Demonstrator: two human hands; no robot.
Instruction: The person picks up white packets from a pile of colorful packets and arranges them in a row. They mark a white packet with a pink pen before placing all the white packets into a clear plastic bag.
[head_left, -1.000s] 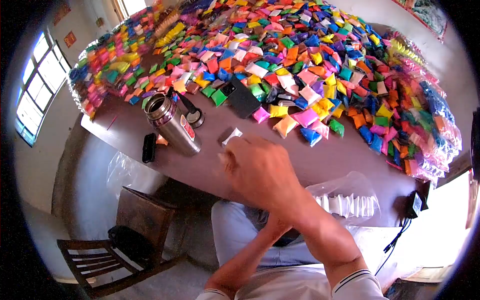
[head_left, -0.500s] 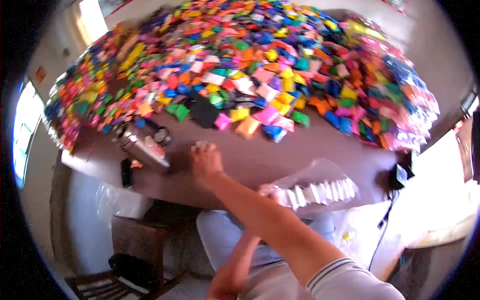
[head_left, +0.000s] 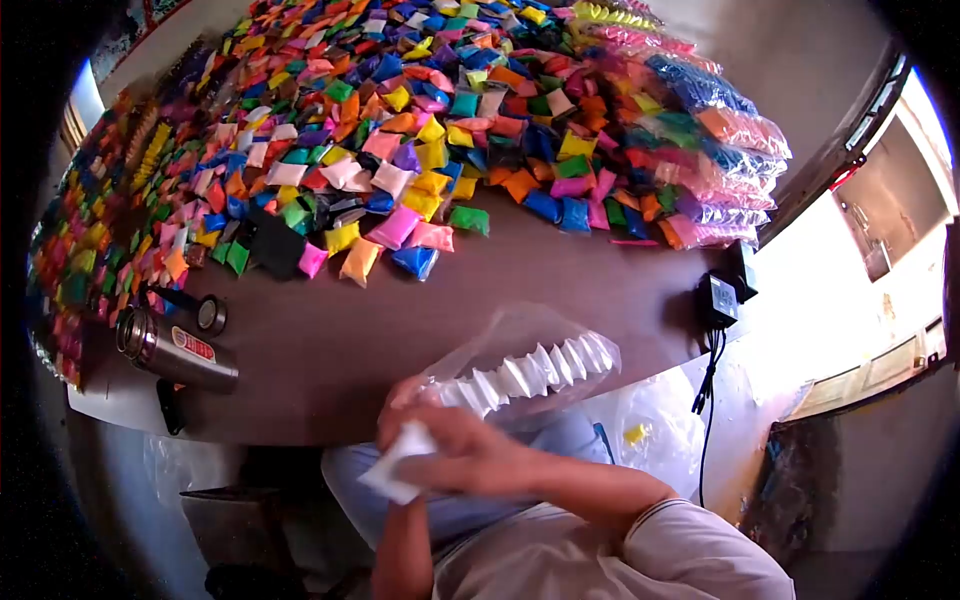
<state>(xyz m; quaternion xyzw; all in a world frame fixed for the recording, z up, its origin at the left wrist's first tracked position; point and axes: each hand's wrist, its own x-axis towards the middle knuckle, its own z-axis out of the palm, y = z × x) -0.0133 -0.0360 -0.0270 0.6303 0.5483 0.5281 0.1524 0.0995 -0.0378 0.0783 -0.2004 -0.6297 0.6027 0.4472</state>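
Observation:
My right hand (head_left: 465, 452) is closed on a small white packet (head_left: 403, 465), held above my lap at the table's front edge. Just behind it, my left hand (head_left: 396, 405) grips the near left end of a clear plastic bag (head_left: 480, 340); part of this hand is hidden by the right one. Inside the bag, a row of white packets (head_left: 535, 372) stands side by side, slanting up to the right. The bag lies at the brown table's (head_left: 340, 335) front edge.
Colourful small packets (head_left: 400, 130) are heaped across the back. Bagged stacks (head_left: 735, 150) stand at the right. A steel flask (head_left: 180, 350) lies at the left, beside its lid (head_left: 211, 314). A black adapter (head_left: 717, 300) with a cable sits at the right edge.
My right hand has come back from the tabletop to beside my left hand, and a white packet now shows clearly in it. The camera view has shifted to the right.

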